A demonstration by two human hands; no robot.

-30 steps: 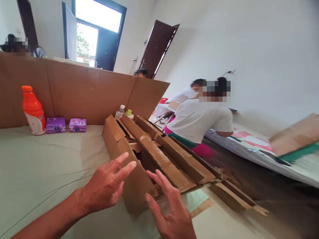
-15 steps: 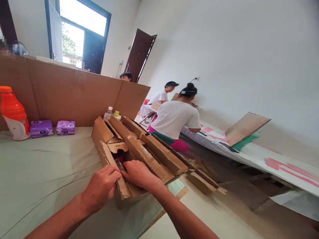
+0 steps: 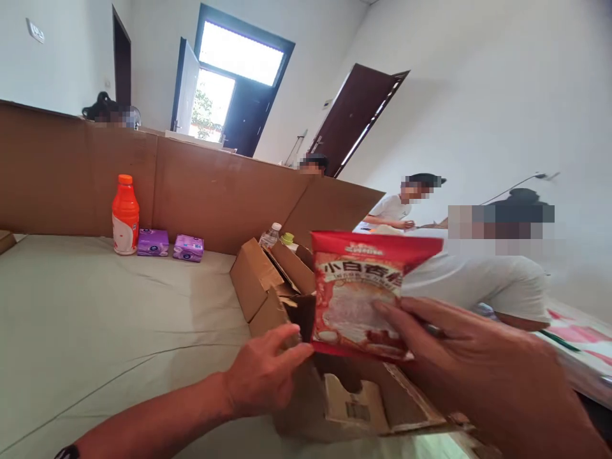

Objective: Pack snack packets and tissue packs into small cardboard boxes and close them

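My right hand [image 3: 478, 363] holds up a red snack packet [image 3: 363, 293] with white lettering, fingers closed on its right side, just above an open cardboard box [image 3: 268, 293]. My left hand [image 3: 262, 373] rests at the box's near edge, its fingers stretched toward the packet's lower left corner and touching or nearly touching it. The box's flaps stand open; its inside is mostly hidden behind the packet.
An orange drink bottle [image 3: 125, 215] and two purple packs [image 3: 153, 243] stand at the back against a cardboard partition [image 3: 210, 197]. A small water bottle [image 3: 270, 235] stands behind the box. Other people sit at the right. The surface is a grey-green cloth [image 3: 95, 331].
My hands went into the box at its flaps, and my right hand has lifted the red packet out. The view has swung to the left.
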